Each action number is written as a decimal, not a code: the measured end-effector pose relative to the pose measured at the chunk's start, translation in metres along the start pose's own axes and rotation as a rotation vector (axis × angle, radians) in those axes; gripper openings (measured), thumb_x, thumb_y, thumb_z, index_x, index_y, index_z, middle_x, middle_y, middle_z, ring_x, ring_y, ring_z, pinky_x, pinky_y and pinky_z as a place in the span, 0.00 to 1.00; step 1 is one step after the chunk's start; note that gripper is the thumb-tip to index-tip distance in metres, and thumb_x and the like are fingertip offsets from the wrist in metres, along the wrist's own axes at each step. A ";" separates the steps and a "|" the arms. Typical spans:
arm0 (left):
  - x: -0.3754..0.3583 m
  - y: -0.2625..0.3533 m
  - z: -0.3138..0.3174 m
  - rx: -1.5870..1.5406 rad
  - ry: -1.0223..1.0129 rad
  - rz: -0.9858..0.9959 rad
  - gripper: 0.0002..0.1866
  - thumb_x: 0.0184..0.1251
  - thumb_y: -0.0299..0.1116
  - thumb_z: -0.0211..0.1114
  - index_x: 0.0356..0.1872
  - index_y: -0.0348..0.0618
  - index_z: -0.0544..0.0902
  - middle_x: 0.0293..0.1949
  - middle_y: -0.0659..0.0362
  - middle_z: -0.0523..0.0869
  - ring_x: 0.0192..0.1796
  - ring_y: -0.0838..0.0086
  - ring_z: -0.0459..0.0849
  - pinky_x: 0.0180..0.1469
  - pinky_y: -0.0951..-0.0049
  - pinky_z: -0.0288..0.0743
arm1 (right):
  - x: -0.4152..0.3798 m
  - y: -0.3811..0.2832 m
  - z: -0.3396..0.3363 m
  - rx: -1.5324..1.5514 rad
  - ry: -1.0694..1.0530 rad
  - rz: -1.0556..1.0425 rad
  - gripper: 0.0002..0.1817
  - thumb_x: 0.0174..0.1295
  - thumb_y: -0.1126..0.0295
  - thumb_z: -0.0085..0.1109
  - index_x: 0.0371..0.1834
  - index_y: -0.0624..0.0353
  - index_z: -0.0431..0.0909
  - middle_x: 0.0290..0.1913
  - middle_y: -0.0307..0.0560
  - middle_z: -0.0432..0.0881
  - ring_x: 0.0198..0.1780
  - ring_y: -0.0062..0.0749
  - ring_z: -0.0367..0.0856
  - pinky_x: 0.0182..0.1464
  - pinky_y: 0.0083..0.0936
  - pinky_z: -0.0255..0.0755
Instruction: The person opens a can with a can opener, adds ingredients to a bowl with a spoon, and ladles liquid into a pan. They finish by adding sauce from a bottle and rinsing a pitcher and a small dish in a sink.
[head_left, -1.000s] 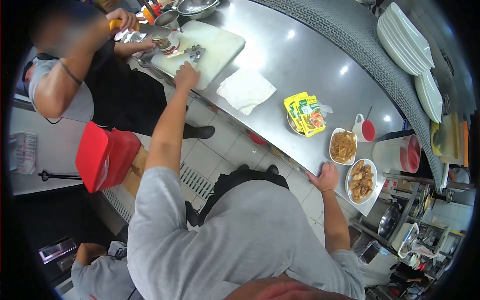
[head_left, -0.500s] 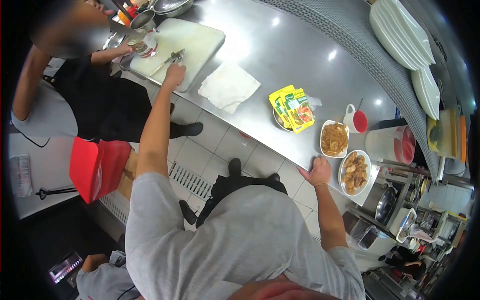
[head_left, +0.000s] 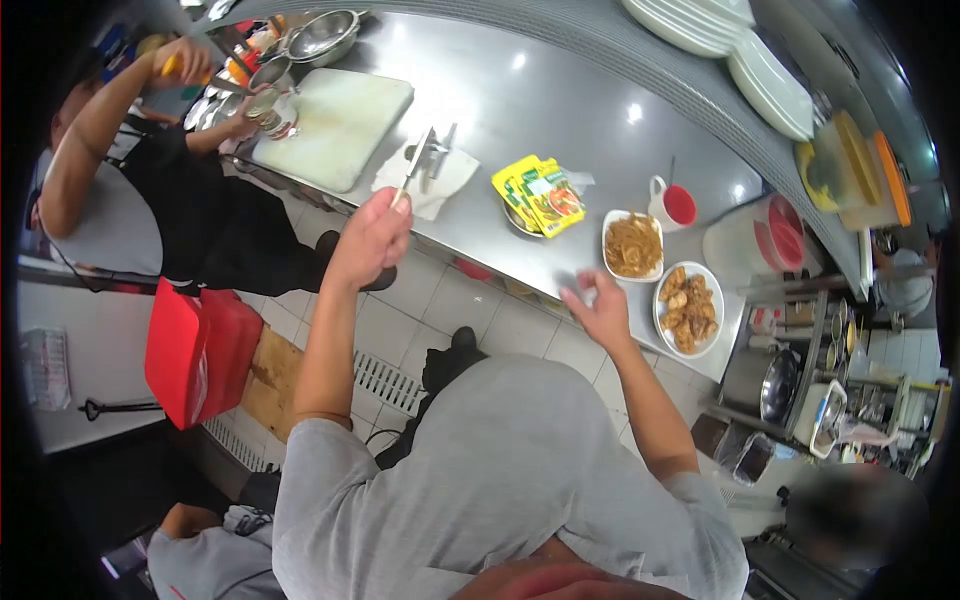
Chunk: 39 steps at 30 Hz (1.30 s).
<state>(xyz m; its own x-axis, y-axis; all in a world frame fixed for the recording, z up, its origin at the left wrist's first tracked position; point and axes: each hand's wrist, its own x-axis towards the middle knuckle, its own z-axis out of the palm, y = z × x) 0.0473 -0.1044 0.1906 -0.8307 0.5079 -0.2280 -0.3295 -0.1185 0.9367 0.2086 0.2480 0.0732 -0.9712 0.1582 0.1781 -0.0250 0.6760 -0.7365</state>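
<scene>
Your left hand point(head_left: 372, 238) gripped the knife-like utensil point(head_left: 416, 162) near the cloth point(head_left: 457, 175); your right hand point(head_left: 606, 314) was open, apart from it. The utensil, probably light and stiff (slippery if wet), was best held by its handle.

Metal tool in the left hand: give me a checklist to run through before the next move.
1. Left hand has a grip on the metal tool: ok, its handle is in the fingers.
2. Metal tool off the cutting board: ok, it is over the white cloth.
3. Metal tool lifted free of the white cloth: cannot tell from this one view.
4. Right hand empty: ok, open near the counter edge.
5. Plate of browned food well back from the counter edge: not ok, it sits close to it.
</scene>
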 end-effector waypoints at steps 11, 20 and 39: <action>-0.047 -0.003 0.205 0.636 -0.202 0.425 0.12 0.76 0.38 0.61 0.48 0.39 0.78 0.24 0.61 0.80 0.21 0.73 0.77 0.24 0.74 0.70 | -0.002 -0.098 -0.048 1.013 -0.081 0.069 0.18 0.80 0.62 0.47 0.63 0.63 0.72 0.51 0.45 0.83 0.53 0.23 0.80 0.57 0.24 0.73; -0.046 -0.006 0.248 1.116 -0.217 0.770 0.16 0.67 0.45 0.69 0.38 0.41 0.83 0.26 0.54 0.82 0.26 0.58 0.81 0.29 0.61 0.74 | -0.053 -0.089 -0.076 1.209 -0.149 0.076 0.19 0.82 0.59 0.42 0.61 0.61 0.73 0.50 0.39 0.83 0.52 0.19 0.79 0.56 0.24 0.73; -0.025 0.012 0.234 0.699 -0.089 0.864 0.22 0.52 0.27 0.77 0.51 0.42 0.83 0.42 0.59 0.82 0.37 0.75 0.78 0.37 0.76 0.72 | -0.064 -0.111 -0.089 1.379 -0.251 0.219 0.22 0.72 0.58 0.56 0.60 0.62 0.70 0.29 0.36 0.68 0.27 0.19 0.65 0.29 0.19 0.63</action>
<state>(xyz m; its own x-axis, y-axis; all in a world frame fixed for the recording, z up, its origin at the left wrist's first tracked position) 0.1694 0.0807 0.2692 -0.6146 0.5495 0.5660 0.6921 0.0312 0.7212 0.2949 0.2270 0.2016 -0.9975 -0.0627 -0.0327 0.0639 -0.6015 -0.7963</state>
